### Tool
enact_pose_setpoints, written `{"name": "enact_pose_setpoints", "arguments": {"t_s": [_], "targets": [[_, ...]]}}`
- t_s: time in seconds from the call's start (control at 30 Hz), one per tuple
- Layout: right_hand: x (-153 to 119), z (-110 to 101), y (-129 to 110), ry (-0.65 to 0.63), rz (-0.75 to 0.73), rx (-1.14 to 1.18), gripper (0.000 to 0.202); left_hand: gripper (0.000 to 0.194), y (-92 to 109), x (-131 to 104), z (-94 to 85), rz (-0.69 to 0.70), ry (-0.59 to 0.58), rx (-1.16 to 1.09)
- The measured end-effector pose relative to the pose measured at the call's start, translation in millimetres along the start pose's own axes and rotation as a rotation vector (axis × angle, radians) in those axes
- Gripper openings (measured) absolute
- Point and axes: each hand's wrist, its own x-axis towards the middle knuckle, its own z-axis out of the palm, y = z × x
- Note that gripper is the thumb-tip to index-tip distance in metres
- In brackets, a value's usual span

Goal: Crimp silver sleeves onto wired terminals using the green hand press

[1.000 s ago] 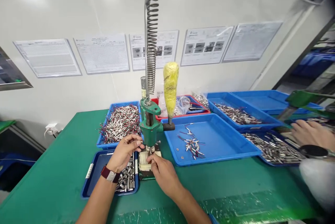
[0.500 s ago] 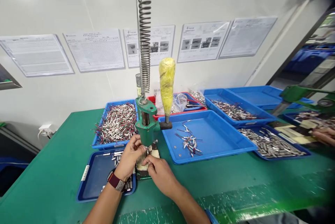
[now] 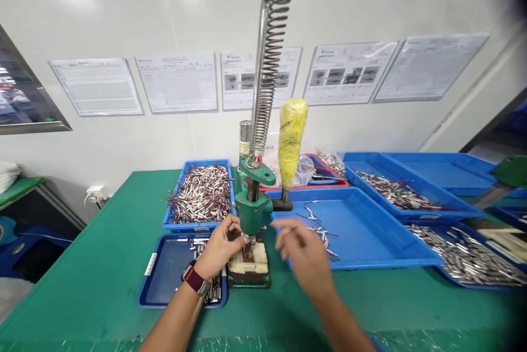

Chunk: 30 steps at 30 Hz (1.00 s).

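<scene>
A green hand press (image 3: 252, 210) with a coil spring (image 3: 269, 72) and a yellow-wrapped lever handle (image 3: 292, 138) stands in front of me. My left hand (image 3: 222, 247), wearing a dark red watch band, is at the press just under its ram. Thumb and fingers pinch there on something small that they mostly hide. Thin dark red wires (image 3: 247, 256) show below the fingertips, above the pale press base (image 3: 259, 267). To the right of the press my right hand (image 3: 304, 256) is in the air, slightly blurred, its fingers apart and nothing visible in them.
A blue tray (image 3: 164, 269) of metal tubes lies left of the press, behind it a blue bin (image 3: 185, 168) heaped with wired parts. On the right are a large blue tray (image 3: 370, 236) with a few wired pieces and more parts trays. Printed sheets (image 3: 177, 83) hang on the wall.
My right hand has left the press base and moved right, with its fingers loosened. The left hand stays at the ram. The view has shifted left, so the press appears farther right.
</scene>
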Motion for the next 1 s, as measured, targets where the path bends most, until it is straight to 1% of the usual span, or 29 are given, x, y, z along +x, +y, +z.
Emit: {"name": "enact_pose_setpoints", "arguments": {"t_s": [0.07, 0.1, 0.17, 0.2, 0.23, 0.3, 0.37, 0.47, 0.53, 0.6, 0.63, 0.67, 0.7, 0.73, 0.8, 0.83, 0.9, 0.93, 1.0], "targets": [[48, -20, -37, 0.411, -0.183, 0.046, 0.021, 0.034, -2, -3, 0.2, -0.035, 0.002, -0.041], [72, -28, -54, 0.432, -0.271, 0.087, 0.027, 0.041, -3, -4, 0.7, -0.051, 0.002, -0.058], [109, -39, -80, 0.352, -0.356, 0.123, 0.034, 0.046, -4, -7, 1.5, -0.061, 0.0, -0.052], [119, -43, -87, 0.286, -0.371, 0.132, 0.036, 0.044, -5, -8, 1.7, -0.056, 0.001, -0.028], [124, -44, -88, 0.236, -0.373, 0.134, 0.038, 0.04, -5, -8, 1.6, -0.052, 0.004, 0.001], [119, -44, -84, 0.168, -0.367, 0.144, 0.04, 0.036, -6, -9, 0.9, -0.052, 0.014, 0.04], [105, -43, -77, 0.119, -0.364, 0.165, 0.042, 0.036, -7, -8, 0.1, -0.064, 0.018, 0.046], [85, -42, -78, 0.059, -0.376, 0.201, 0.045, 0.033, -8, -7, 0.2, -0.073, 0.014, 0.049], [79, -44, -83, 0.034, -0.399, 0.226, 0.047, 0.031, -8, -7, 1.1, -0.075, 0.028, 0.038], [80, -47, -79, 0.033, -0.41, 0.239, 0.047, 0.033, -7, -8, 2.2, -0.086, 0.048, 0.009], [82, -49, -70, 0.033, -0.404, 0.217, 0.047, 0.034, -6, -9, 2.7, -0.094, 0.054, -0.011], [85, -52, -55, 0.02, -0.379, 0.156, 0.046, 0.035, -6, -9, 3.2, -0.103, 0.054, -0.032], [89, -56, -36, -0.011, -0.325, 0.036, 0.043, 0.036, -5, -10, 3.7, -0.108, 0.053, -0.051], [92, -62, -12, -0.055, -0.248, -0.123, 0.04, 0.035, -4, -10, 4.2, -0.108, 0.056, -0.064], [94, -78, 39, -0.154, -0.036, -0.489, 0.033, 0.032, -2, -11, 5.9, -0.093, 0.071, -0.046], [93, -87, 64, -0.174, 0.037, -0.585, 0.03, 0.029, -2, -12, 7.0, -0.079, 0.087, -0.018], [88, -106, 103, -0.197, 0.129, -0.688, 0.025, 0.024, -4, -12, 10.0, -0.053, 0.13, 0.047], [85, -114, 116, -0.197, 0.139, -0.698, 0.024, 0.024, -6, -12, 11.8, -0.042, 0.153, 0.063], [80, -122, 132, -0.195, 0.147, -0.722, 0.021, 0.026, -11, -10, 15.3, -0.047, 0.192, 0.028]]}}
